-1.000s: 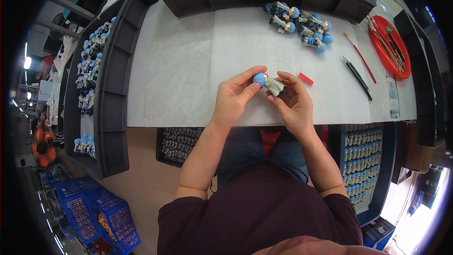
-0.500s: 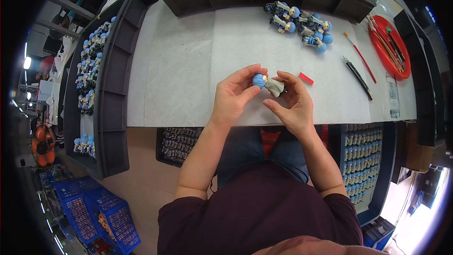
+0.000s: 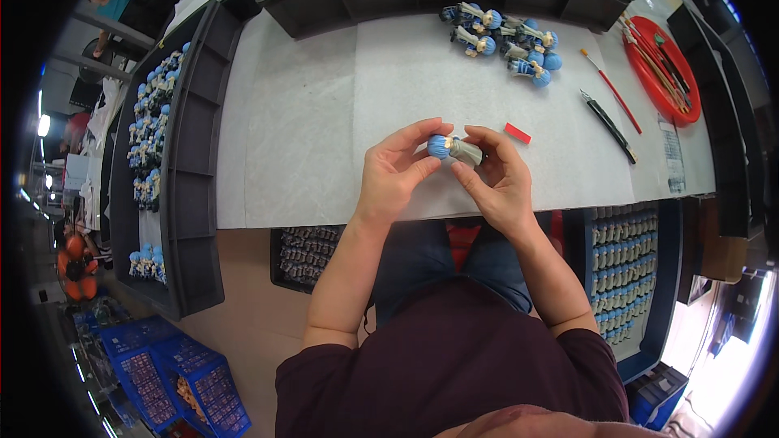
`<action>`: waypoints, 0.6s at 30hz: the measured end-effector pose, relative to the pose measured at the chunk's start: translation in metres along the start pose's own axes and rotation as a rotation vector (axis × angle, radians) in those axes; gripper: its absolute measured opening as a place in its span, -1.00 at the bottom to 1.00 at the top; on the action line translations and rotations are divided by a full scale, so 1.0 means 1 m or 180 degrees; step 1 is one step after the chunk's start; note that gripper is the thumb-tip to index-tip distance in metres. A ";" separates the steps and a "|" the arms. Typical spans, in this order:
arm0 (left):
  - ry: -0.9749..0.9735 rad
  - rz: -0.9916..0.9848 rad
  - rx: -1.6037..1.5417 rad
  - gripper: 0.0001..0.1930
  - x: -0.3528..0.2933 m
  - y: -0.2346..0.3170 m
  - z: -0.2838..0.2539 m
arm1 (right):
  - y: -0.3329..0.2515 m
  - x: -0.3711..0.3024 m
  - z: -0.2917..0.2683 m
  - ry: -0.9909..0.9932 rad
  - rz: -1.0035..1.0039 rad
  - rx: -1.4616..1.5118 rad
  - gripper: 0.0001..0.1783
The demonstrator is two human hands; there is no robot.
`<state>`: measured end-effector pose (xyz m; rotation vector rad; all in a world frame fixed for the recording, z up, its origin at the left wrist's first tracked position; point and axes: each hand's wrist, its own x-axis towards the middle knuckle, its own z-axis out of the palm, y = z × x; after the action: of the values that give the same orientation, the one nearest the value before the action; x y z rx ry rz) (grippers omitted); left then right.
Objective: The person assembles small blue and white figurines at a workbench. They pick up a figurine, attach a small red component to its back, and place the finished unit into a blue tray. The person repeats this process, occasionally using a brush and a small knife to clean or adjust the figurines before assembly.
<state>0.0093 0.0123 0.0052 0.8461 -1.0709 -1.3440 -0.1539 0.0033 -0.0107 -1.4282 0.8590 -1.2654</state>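
Between my two hands, above the near edge of the white-covered table (image 3: 300,146), is a small figurine (image 3: 463,152) with blue hair and a pale grey-green garment. It lies sideways, head to the left. My left hand (image 3: 396,169) pinches the blue head between thumb and fingers. My right hand (image 3: 502,170) closes around the body end, its thumb against the near side; the figurine's feet are partly hidden by those fingers. Just beyond my right hand lies a small red block (image 3: 517,133). Farther off, several similar figurines (image 3: 531,71) lie in a loose pile.
At right lie a red-handled brush (image 3: 613,91), a black pen-like tool (image 3: 608,127) and a red dish (image 3: 690,113) of brushes. Dark bins stand at the back (image 3: 381,0) and left (image 3: 193,195), the left one holding figurines. A tray of figurine rows (image 3: 667,276) sits low at right.
The figurine has turned slightly in my hands, its garment now showing smoother. My right thumb has come nearer its body. The whole view has shifted a little; a person appears at the far upper left.
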 end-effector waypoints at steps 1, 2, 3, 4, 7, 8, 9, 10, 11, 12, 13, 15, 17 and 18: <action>-0.0002 0.0001 0.0030 -0.50 0.002 0.001 0.002 | 0.001 0.001 -0.002 0.0034 -0.0072 -0.0097 -0.57; -0.0051 -0.0011 0.0057 -0.50 0.004 0.001 0.004 | 0.004 0.002 -0.005 0.0117 -0.0143 -0.0207 -0.59; -0.0126 -0.0028 0.0083 -0.50 0.005 0.002 0.007 | 0.005 0.003 -0.007 0.0223 -0.0214 -0.0327 -0.61; -0.0116 0.0010 0.0054 -0.52 0.006 0.001 0.008 | 0.006 0.003 -0.008 0.0320 -0.0213 -0.0068 -0.67; -0.0190 0.0214 -0.0139 -0.56 0.002 -0.005 0.004 | -0.013 0.000 -0.015 0.0306 -0.0335 -0.0297 -0.71; -0.0177 0.0284 -0.0079 -0.56 0.001 -0.008 -0.002 | -0.009 0.000 -0.017 0.0362 -0.0585 -0.0038 -0.71; -0.0524 0.0442 0.0068 -0.56 0.003 -0.015 -0.011 | -0.008 -0.003 -0.024 0.0479 -0.0763 0.0047 -0.72; -0.0339 0.0315 0.0230 -0.57 0.003 -0.015 -0.007 | -0.012 -0.006 -0.037 0.0501 -0.1164 -0.0086 -0.67; -0.0118 0.0069 0.0322 -0.58 0.004 -0.014 -0.001 | -0.018 -0.010 -0.054 0.0733 -0.1293 -0.0103 -0.67; 0.0129 -0.0100 0.0650 -0.60 0.002 -0.013 0.005 | -0.024 -0.020 -0.071 0.0915 -0.1415 -0.0107 -0.67; 0.0124 -0.0035 0.0812 -0.64 0.001 -0.012 0.009 | -0.031 -0.033 -0.092 0.1174 -0.1276 -0.0024 -0.67; 0.0095 -0.0124 0.0913 -0.68 0.001 -0.011 0.010 | -0.034 -0.061 -0.148 0.1767 -0.1216 -0.0335 -0.67; 0.0008 -0.0184 0.0985 -0.70 0.002 -0.013 0.007 | -0.039 -0.103 -0.206 0.2861 -0.0736 -0.0850 -0.68; 0.0000 -0.0188 0.1033 -0.70 0.003 -0.013 0.005 | -0.036 -0.124 -0.238 0.3513 -0.0996 -0.0732 -0.76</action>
<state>0.0006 0.0091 -0.0050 1.1229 -1.2936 -1.2356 -0.4142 0.0766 -0.0201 -0.9707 1.5651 -2.3163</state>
